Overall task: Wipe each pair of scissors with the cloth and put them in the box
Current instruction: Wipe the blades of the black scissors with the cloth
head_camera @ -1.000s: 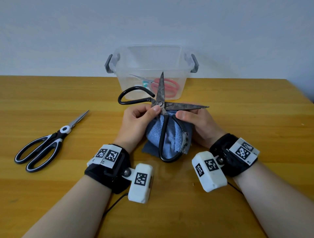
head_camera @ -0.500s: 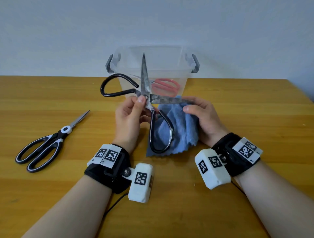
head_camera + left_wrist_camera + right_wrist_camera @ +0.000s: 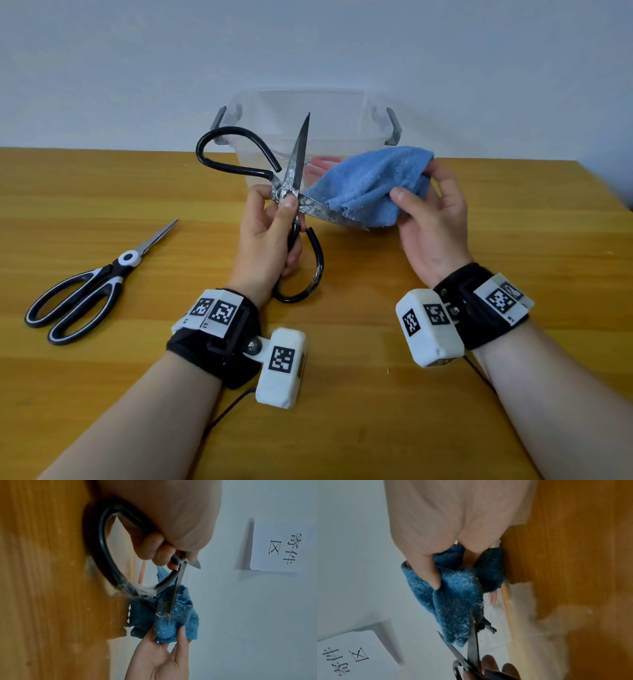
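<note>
My left hand [image 3: 274,226] grips the old black-handled scissors [image 3: 298,164] at the pivot, held above the table with the blades spread wide. One blade points up, the other points right into the blue cloth [image 3: 370,185]. My right hand [image 3: 428,219] pinches the cloth [image 3: 453,588] round that lower blade [image 3: 171,601]. The scissors' lower black loop [image 3: 102,555] hangs under my left palm. Behind them stands the clear plastic box [image 3: 342,113] with red-handled scissors [image 3: 322,164] inside, partly hidden by the cloth.
Black-and-white scissors [image 3: 92,281] lie shut on the wooden table [image 3: 513,246] at the left. The box has grey handles [image 3: 394,126] and stands by the wall. A paper sign [image 3: 281,545] hangs on the wall.
Both hands have lifted the black scissors and the cloth off the table. The cloth, earlier under the scissors, is now held up round the right-pointing blade.
</note>
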`<action>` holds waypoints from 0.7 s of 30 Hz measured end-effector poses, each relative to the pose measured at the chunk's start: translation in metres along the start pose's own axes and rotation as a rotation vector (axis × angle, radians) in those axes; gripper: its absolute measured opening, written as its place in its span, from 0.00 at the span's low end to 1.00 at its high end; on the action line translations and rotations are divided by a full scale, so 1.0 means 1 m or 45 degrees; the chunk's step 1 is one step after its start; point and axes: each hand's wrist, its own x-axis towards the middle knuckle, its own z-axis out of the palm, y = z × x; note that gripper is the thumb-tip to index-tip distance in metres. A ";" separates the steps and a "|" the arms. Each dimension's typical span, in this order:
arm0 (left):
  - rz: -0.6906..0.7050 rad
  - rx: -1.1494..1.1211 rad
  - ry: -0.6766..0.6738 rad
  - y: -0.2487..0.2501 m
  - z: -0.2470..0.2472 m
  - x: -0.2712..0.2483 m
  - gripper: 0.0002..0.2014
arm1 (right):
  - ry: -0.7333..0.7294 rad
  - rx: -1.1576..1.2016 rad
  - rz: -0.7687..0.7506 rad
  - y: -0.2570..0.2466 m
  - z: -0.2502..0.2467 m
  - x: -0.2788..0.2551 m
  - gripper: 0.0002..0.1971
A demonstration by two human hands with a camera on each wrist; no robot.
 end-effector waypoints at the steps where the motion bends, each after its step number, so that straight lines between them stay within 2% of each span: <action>1: -0.004 -0.004 -0.017 0.000 0.000 0.000 0.03 | 0.002 -0.027 -0.003 0.001 0.000 0.000 0.21; 6: -0.023 0.136 -0.090 0.001 0.001 -0.002 0.03 | -0.023 -0.451 -0.069 0.006 0.004 -0.003 0.20; 9: -0.057 0.196 -0.166 0.002 0.002 -0.005 0.03 | -0.274 -0.659 -0.077 0.002 0.009 -0.009 0.23; 11: -0.065 0.236 -0.205 0.003 0.002 -0.005 0.04 | -0.423 -0.705 -0.069 0.000 0.013 -0.013 0.18; 14: -0.056 0.322 -0.252 0.005 0.003 -0.006 0.05 | -0.544 -0.892 -0.105 0.002 0.018 -0.015 0.14; 17: -0.041 0.389 -0.276 0.006 0.002 -0.007 0.05 | -0.574 -1.009 -0.131 0.006 0.022 -0.017 0.13; 21: -0.078 0.424 -0.287 0.005 0.001 -0.008 0.06 | -0.510 -1.025 -0.105 0.006 0.024 -0.018 0.10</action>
